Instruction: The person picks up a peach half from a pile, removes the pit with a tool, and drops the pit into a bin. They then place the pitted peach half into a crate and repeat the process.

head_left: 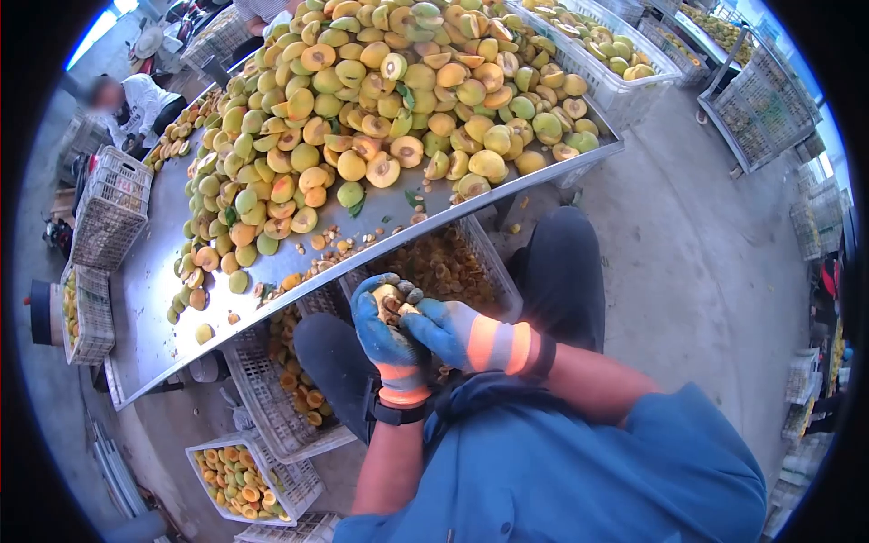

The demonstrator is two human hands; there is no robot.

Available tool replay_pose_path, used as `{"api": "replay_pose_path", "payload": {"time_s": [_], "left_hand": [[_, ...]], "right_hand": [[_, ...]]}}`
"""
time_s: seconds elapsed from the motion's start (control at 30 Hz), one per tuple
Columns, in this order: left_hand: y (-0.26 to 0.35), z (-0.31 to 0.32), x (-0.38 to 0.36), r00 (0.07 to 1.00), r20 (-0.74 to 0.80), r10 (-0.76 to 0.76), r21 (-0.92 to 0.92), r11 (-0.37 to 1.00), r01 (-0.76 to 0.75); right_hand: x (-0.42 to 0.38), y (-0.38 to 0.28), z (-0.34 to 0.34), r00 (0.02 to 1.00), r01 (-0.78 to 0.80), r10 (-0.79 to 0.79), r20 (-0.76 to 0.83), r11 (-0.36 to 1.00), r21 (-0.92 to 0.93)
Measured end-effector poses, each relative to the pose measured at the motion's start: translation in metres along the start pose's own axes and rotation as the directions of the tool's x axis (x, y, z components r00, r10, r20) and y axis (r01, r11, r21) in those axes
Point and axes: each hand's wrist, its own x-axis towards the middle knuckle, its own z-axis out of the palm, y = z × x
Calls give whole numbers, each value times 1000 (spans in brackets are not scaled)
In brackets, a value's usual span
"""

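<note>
Both hands wear blue gloves with orange and grey cuffs and meet above my lap. In my left hand point(387, 335) is an apricot half point(389, 300), its brown hollow facing up. My right hand point(450, 331) is closed with its fingertips against the fruit; a small pale bit shows there, too small to name. Just beyond the hands, the metal table point(149, 348) carries a big heap of halved yellow-green apricots point(362, 100). Loose pits and scraps point(330, 253) lie along its near edge.
Under the table edge stands a crate point(493, 258) of pits and scraps. A crate point(272, 398) and a smaller white crate point(294, 516) hold apricot halves at lower left. More crates point(113, 204) are stacked left. Another person point(140, 104) sits at the far left.
</note>
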Motion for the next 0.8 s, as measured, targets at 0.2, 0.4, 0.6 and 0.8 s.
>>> {"api": "replay_pose_path", "payload": {"time_s": [0.2, 0.4, 0.6, 0.8], "left_hand": [[3, -5, 2, 999, 0, -39, 98, 994, 38], [6, -8, 2, 987, -61, -152, 229, 960, 162], [3, -7, 1, 983, -83, -162, 88, 982, 169], [-9, -23, -2, 981, -20, -193, 54, 980, 194]], "right_hand": [[6, -8, -22, 981, 136, -101, 168, 967, -215], [3, 18, -14, 928, -34, 12, 372, 998, 54], [1, -4, -12, 758, -652, 466, 456, 518, 554], [-6, 3, -7, 656, -745, 550, 516, 368, 556]]}}
